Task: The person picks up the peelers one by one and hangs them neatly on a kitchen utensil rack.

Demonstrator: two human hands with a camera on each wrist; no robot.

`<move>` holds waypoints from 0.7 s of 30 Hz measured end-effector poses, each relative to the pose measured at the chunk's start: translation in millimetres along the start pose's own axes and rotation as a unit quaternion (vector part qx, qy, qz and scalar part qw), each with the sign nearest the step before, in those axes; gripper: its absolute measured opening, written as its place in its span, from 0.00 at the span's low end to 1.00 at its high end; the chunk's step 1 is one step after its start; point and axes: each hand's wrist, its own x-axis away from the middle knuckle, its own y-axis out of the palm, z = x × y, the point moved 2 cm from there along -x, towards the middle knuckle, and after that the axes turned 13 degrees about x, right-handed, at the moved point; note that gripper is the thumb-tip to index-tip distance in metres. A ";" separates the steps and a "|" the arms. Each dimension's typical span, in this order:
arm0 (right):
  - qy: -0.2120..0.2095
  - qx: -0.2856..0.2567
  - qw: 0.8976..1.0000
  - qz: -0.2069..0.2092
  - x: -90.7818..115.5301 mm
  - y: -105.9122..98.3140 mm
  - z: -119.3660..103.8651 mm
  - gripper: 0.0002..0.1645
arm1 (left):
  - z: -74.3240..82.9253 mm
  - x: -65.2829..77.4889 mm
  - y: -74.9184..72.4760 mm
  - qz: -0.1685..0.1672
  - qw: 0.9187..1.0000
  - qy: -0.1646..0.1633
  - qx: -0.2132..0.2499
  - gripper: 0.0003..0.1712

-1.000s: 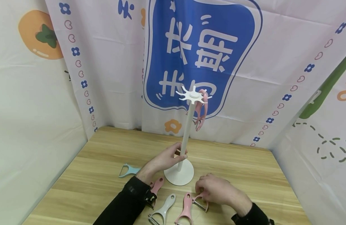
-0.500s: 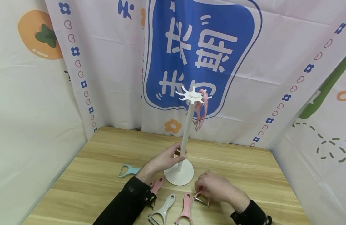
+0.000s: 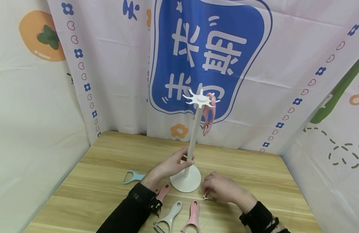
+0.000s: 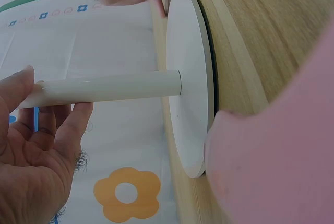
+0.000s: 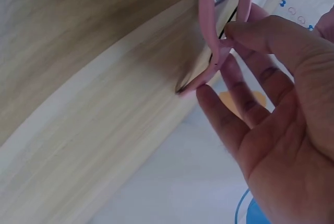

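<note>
A white stand (image 3: 194, 139) with a round base and a ring of hooks on top stands upright on the table. My left hand (image 3: 170, 164) holds its pole low down, thumb on one side and fingers on the other, as the left wrist view also shows. To the right of the base, my right hand (image 3: 224, 188) pinches a pink peeler (image 5: 209, 25) between thumb and fingers. Its metal blade points back toward me, and the handle end is close over the wood. From one of the hooks hangs pink peeler ware (image 3: 208, 118), its pieces overlapping.
In front of the base lie a grey-white peeler (image 3: 175, 208) and another pink peeler (image 3: 194, 210). A light blue peeler (image 3: 135, 176) lies left, partly behind my left forearm. Pink handles (image 3: 164, 191) show beside that sleeve. Printed cloth (image 3: 124, 81) encloses the wooden table (image 3: 109, 155).
My right hand has drawn the pink peeler away from the other pink one, slightly forward toward the back of the table, turning its blade end. The left hand and stand have not moved.
</note>
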 end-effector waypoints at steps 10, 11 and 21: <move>-0.013 -0.010 1.000 0.015 -1.2 4.2 8.3 0.09 | -0.2 0.3 0.7 0.004 1.000 -0.005 0.000 0.11; -0.011 -0.010 1.000 0.017 -0.9 4.0 8.3 0.09 | -0.4 -0.1 0.8 0.004 1.000 -0.005 0.001 0.11; 0.144 0.022 0.987 0.069 -1.4 -6.5 1.5 0.11 | -0.6 -0.5 0.3 0.002 1.000 -0.003 -0.001 0.13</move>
